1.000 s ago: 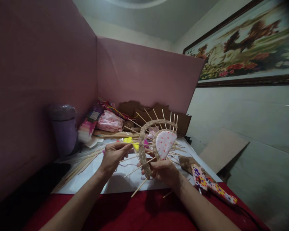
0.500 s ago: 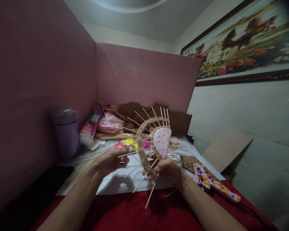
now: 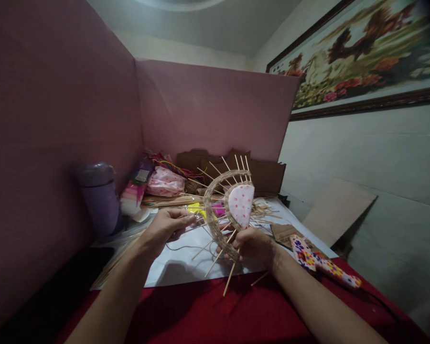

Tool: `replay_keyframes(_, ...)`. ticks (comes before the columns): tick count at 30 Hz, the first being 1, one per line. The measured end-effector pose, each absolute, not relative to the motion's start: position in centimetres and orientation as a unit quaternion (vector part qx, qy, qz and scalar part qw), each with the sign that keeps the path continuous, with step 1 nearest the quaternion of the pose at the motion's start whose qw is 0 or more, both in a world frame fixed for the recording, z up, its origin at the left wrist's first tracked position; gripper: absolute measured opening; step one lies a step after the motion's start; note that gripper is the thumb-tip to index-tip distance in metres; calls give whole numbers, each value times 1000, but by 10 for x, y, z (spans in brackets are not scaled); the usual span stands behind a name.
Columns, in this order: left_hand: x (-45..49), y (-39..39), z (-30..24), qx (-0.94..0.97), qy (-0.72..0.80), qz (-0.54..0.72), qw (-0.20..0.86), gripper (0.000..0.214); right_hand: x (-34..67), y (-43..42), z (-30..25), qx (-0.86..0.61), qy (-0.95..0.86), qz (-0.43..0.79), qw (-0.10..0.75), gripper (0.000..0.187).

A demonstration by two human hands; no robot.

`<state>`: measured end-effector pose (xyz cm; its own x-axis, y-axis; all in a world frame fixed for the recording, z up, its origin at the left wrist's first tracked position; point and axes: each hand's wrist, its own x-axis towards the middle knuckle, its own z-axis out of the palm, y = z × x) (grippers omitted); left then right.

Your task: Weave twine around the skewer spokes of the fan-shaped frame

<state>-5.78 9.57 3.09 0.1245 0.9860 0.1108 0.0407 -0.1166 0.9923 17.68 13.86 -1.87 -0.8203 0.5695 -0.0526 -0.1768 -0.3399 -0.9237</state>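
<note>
My right hand (image 3: 253,246) grips the lower edge of a half-woven basket piece (image 3: 215,217): a curved band of straw-coloured weave around a white dotted fabric base (image 3: 241,204), with thin wooden spokes sticking out all round. My left hand (image 3: 166,227) is closed in a pinch at the left side of the weave, on a thin strand or spoke; which one I cannot tell. Both hands hold the piece above a white sheet (image 3: 179,265) on a red tablecloth (image 3: 215,315).
A purple lidded jar (image 3: 98,196) stands at the left by the pink partition (image 3: 208,105). Behind lie pink fabric (image 3: 165,182), a bundle of sticks (image 3: 165,200), cardboard pieces (image 3: 265,174) and yellow and pink scraps. A flower-patterned tool (image 3: 322,265) lies at the right.
The basket piece has turned and tilted in my right hand, its lower spokes swinging down. My left hand stays pinched at the weave's left side. The view has shifted slightly.
</note>
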Motion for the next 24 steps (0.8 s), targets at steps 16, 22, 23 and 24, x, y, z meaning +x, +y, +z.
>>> replay_keyframes(16,-59,99,22,676,580,454,-21,19,175,138,-27,-208,-513,810,196,69)
replay_keyframes(22,-73,105,31,624,515,558,185,35,180,141,-22,-198,-525,805,196,67)
replay_keyframes(23,-75,105,32,605,502,572,233,35,181,141,-21,-195,-526,803,199,66)
replay_keyframes(24,-77,106,34,585,490,586,274,35,182,142,-19,-193,-527,803,202,66)
